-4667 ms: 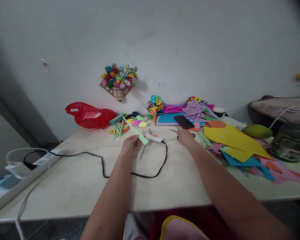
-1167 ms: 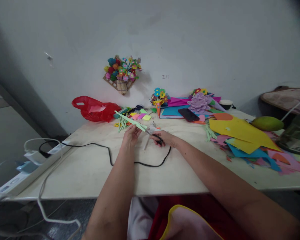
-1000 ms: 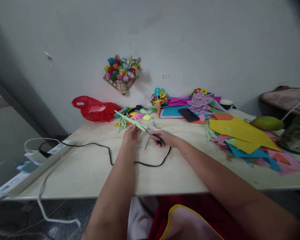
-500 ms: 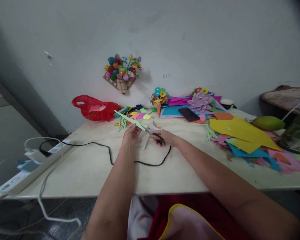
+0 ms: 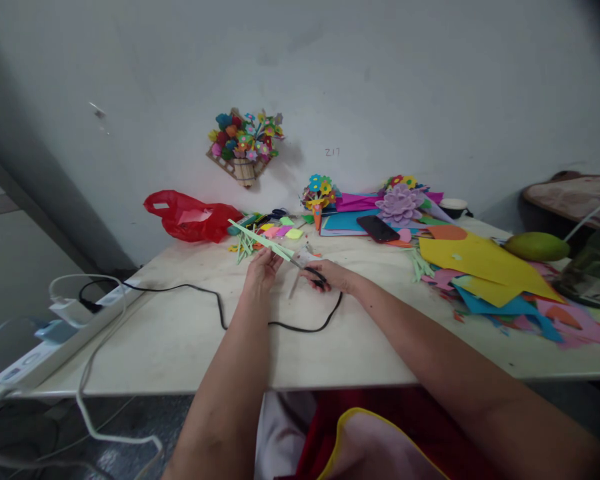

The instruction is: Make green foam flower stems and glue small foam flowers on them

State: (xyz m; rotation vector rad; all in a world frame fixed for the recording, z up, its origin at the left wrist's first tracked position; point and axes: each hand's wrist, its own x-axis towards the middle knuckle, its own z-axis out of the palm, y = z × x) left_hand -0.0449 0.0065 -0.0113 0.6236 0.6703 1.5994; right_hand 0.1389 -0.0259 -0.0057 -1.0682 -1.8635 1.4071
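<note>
My left hand [image 5: 261, 268] pinches a long light-green foam strip [image 5: 260, 239] that slants up to the left above the table [image 5: 180, 333]. My right hand [image 5: 325, 275] is closed on black-handled scissors [image 5: 314, 274], whose blades point left and meet the strip near my left fingers. A white glue gun [image 5: 305, 256] lies just behind my hands, mostly hidden. Its black cord [image 5: 220, 313] loops across the table.
Coloured foam sheets [image 5: 480, 263] are piled at the right, with a black phone [image 5: 377, 229] and a purple foam flower [image 5: 399, 203] behind. A red plastic bag [image 5: 190, 220], small foam scraps [image 5: 280, 232], a green mango [image 5: 535, 247] and a power strip [image 5: 55, 333] lie around.
4.7 s ago my right hand reached the scissors near the phone; it now holds them at the strip. Over the last second the hands have barely moved.
</note>
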